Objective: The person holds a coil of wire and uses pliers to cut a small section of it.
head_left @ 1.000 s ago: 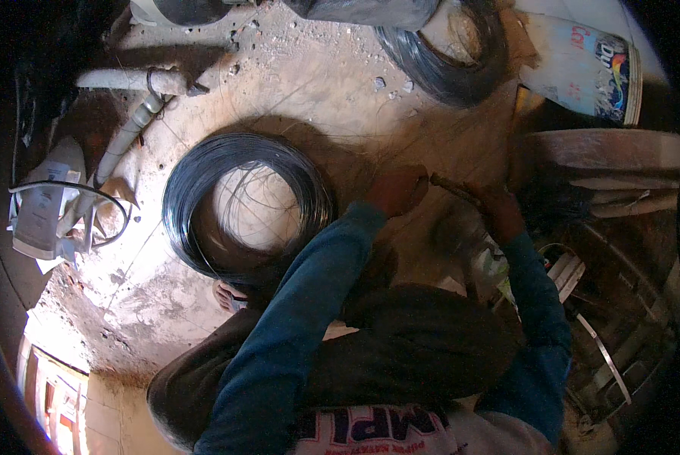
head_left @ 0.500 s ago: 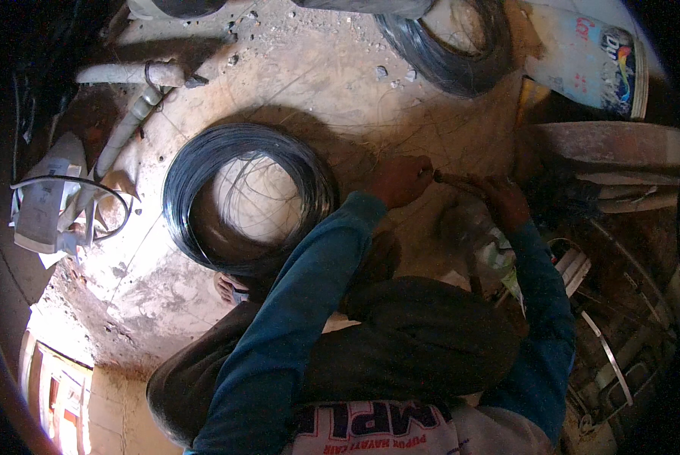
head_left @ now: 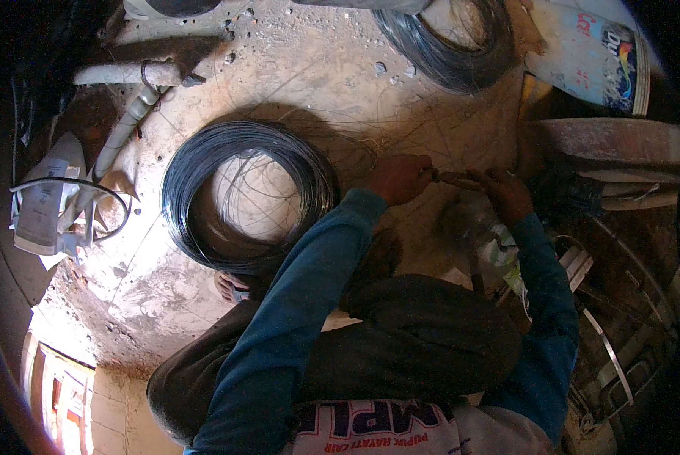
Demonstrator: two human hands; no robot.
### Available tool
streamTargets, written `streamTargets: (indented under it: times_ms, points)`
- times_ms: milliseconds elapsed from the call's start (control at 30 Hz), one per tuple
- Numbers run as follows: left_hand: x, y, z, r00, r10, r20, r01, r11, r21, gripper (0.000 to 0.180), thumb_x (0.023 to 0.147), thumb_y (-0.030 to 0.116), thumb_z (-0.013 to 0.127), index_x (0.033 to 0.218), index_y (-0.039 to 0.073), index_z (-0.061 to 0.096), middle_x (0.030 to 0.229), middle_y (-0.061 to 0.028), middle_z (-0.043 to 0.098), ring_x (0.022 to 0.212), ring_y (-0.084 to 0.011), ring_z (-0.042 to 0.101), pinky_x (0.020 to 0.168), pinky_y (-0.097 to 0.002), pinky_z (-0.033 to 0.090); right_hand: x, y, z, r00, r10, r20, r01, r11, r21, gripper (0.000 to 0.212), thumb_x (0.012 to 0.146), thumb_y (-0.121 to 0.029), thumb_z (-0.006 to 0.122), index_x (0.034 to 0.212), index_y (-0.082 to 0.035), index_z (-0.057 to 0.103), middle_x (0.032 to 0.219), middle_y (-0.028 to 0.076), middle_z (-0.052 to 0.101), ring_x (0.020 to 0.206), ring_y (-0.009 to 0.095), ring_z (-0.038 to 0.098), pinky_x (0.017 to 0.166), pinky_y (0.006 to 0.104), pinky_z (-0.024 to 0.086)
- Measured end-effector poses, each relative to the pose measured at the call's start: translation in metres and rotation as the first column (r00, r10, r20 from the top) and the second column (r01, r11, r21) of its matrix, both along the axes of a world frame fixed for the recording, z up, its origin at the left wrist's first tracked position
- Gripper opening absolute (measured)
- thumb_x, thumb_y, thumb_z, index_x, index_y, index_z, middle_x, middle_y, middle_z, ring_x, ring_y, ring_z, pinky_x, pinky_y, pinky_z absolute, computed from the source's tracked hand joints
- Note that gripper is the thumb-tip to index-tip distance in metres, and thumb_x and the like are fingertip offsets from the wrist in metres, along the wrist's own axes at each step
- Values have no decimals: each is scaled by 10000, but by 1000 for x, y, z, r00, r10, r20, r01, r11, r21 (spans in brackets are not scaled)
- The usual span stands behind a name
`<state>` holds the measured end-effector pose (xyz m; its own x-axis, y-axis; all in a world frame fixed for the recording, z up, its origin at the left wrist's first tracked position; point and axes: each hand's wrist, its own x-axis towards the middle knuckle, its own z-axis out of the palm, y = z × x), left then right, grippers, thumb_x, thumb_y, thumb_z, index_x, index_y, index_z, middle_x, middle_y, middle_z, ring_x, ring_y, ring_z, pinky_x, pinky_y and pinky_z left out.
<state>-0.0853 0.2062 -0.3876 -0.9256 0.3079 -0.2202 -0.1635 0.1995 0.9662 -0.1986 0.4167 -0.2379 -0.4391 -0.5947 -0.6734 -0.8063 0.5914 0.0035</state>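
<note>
swung flatter, the tool (head_left: pixel 461 180) clamped in the right hand (head_left: pixel 510 194) could, if gripped loosely, jab the curled left hand (head_left: pixel 402 180), contents unclear.

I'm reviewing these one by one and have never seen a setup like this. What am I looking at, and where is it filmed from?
There's no machine: you see a person's bare left hand and right hand, in blue sleeves. The only view comes from a fisheye camera worn on the head, looking down, so straight edges bend. On the floor lies a large coil of dark wire; farther off are a second coil and a pale bucket. The right hand holds a slim tool, perhaps pliers, pointing toward the closed left hand.
</note>
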Motion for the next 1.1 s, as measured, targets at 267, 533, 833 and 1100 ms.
streamTargets:
  times_ms: [267, 533, 833, 1100]
  points:
    - [-1, 2, -5, 999, 27, -16, -27, 999, 22, 246, 884, 280, 486, 997, 87, 590, 921, -148, 634, 810, -330, 610, 733, -467, 473, 0, 4, -2, 993, -104, 58, 103, 995, 12, 475, 839, -73, 530, 1287, -227, 489, 1085, 113, 558, 893, 297, 599, 729, 384, 526]
    - [-9, -14, 15, 993, -92, 72, 92, 996, 13, 262, 918, 251, 440, 986, 37, 576, 894, -193, 614, 809, -348, 591, 736, -476, 463, -2, 8, -9, 997, -43, 56, 42, 999, 24, 510, 835, -84, 568, 1305, -254, 467, 1046, 110, 554, 880, 282, 596, 717, 381, 521]
    - [-4, -8, 4, 998, -64, 4, 64, 998, 2, 255, 926, 267, 425, 995, 57, 552, 866, -180, 607, 786, -370, 590, 708, -490, 464, -7, -9, 2, 999, 9, 42, -13, 996, 88, 475, 863, -121, 540, 1306, -270, 455, 958, 111, 530, 791, 294, 581, 658, 399, 508]
    - [-9, -8, 10, 993, -76, 88, 92, 977, -190, 159, 894, 161, 466, 975, 49, 542, 926, -195, 595, 828, -380, 587, 725, -492, 470, -2, -26, 0, 964, -252, 88, 221, 938, 267, 243, 920, -235, 444, 1089, -103, 558, 974, 172, 585, 890, 343, 587, 748, 475, 482]
